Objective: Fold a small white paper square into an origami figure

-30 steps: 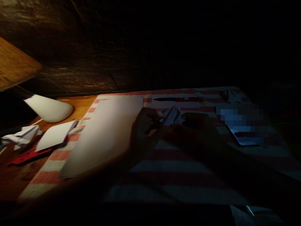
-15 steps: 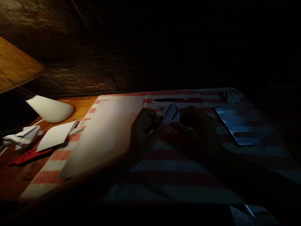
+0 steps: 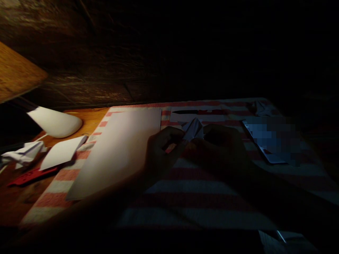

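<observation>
The scene is very dark. Both my hands meet over a red-and-white striped cloth [image 3: 185, 197]. My left hand [image 3: 161, 150] and my right hand [image 3: 221, 146] pinch a small folded piece of white paper [image 3: 194, 129] between their fingertips, holding it just above the cloth. The fingers of both hands are curled closed on the paper. A large white sheet of paper [image 3: 119, 148] lies flat just left of my left hand.
A white lamp [image 3: 55, 121] lies on the wooden table at left, beside a smaller white sheet [image 3: 62, 151], a crumpled paper [image 3: 23, 155] and a red object [image 3: 29, 176]. A dark pen or knife [image 3: 196, 112] lies behind the hands. A phone [image 3: 265, 144] lies at right.
The folded paper has shifted a little between my fingers and its shape has changed slightly. Both hands stay in about the same place.
</observation>
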The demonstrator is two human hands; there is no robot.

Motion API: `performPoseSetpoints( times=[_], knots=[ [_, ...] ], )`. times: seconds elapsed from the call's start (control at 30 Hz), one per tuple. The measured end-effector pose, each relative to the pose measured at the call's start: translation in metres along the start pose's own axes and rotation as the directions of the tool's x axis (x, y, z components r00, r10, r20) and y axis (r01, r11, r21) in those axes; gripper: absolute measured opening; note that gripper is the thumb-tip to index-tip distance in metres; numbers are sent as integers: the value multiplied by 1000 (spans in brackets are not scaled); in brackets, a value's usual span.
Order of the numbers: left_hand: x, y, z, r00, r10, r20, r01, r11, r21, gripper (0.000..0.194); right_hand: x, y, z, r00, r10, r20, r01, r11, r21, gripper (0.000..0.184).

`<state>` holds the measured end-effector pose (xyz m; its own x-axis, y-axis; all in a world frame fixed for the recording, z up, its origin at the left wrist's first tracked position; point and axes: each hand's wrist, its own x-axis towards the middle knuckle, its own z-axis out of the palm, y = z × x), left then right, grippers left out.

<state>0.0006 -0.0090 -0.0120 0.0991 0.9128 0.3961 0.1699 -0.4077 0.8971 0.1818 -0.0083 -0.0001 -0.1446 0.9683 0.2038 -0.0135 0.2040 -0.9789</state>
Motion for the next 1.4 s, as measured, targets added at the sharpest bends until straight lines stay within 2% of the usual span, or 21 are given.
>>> performPoseSetpoints(
  times=[0.27,0.4,0.53,0.67,0.77,0.93,1.07,1.27,1.4],
  knots=[
    [0,5,3,986,-166,-10,165,985,-57,8,-2,5,2,998,59,7,-59,997,57,9],
    [-1,8,7,956,-291,-24,286,949,-131,8,-2,4,6,999,47,6,-48,997,65,9],
    [-1,8,9,933,-358,-24,346,916,-204,8,-3,5,8,999,46,5,-47,993,107,12],
    [0,4,8,927,-374,-4,364,905,-223,9,-3,8,7,995,87,47,-92,990,111,11],
    [1,1,7,926,-377,3,370,909,-191,8,-3,8,6,993,114,23,-115,991,73,9],
    [1,4,9,927,-376,-5,369,911,-184,10,-3,6,4,995,101,10,-101,995,6,11],
    [1,6,10,936,-353,5,344,910,-232,20,-3,5,4,996,85,23,-86,996,24,12],
    [4,5,10,942,-336,10,330,919,-214,6,-1,10,4,997,53,-51,-53,999,11,24],
    [6,8,9,943,-332,12,324,911,-254,7,-3,7,5,997,72,3,-72,997,20,14]
  ],
)
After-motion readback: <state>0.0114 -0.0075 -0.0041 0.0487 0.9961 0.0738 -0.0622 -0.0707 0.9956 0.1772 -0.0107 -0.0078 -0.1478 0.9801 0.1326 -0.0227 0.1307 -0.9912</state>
